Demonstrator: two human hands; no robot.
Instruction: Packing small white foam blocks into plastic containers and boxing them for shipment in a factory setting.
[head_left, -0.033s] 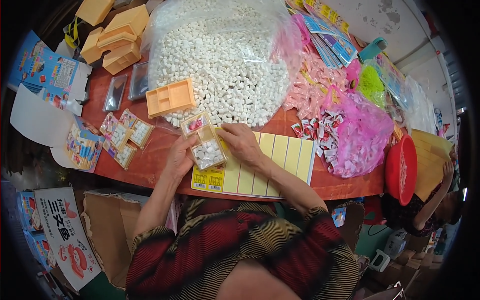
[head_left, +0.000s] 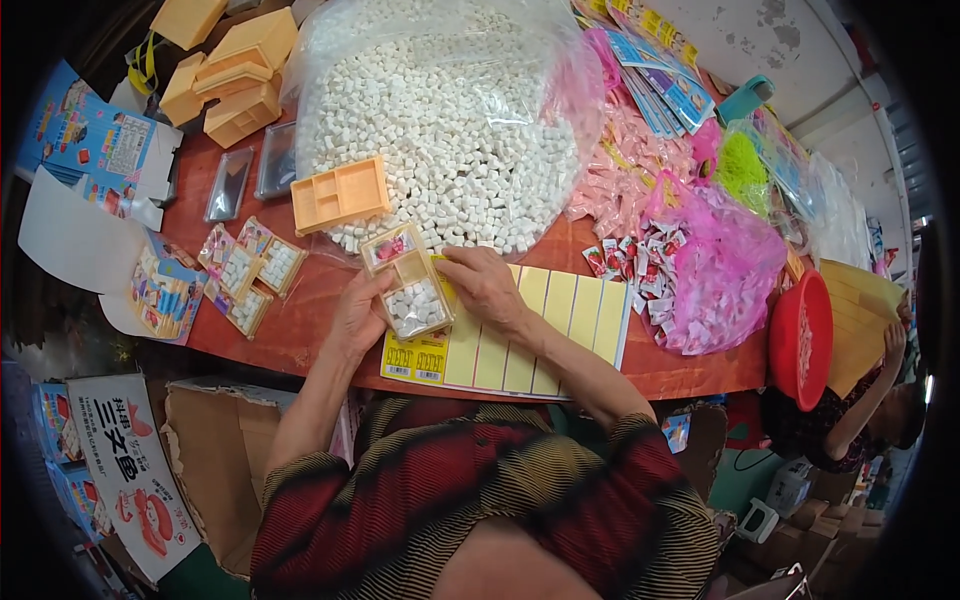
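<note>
My left hand (head_left: 359, 312) grips a small peach compartment tray (head_left: 410, 268) by its left side, thumb on the edge. Small white cube-shaped pieces fill the tray's near compartment, and a red and white sachet shows in its far one. My right hand (head_left: 484, 288) is closed, its curled fingertips close to the tray's right edge; what they pinch, if anything, is hidden. Beneath the right hand and forearm lies a pale yellow sheet of strips (head_left: 540, 300), its brighter printed part partly under the tray.
A large clear bag of white pieces (head_left: 440, 130) covers the far middle. Peach trays (head_left: 340, 195) lie beside it, filled trays (head_left: 250, 265) at left. Sachets (head_left: 655, 270), a pink bag (head_left: 730, 270) and a red basin (head_left: 790, 335) stand right, where another person's arm (head_left: 865, 400) shows.
</note>
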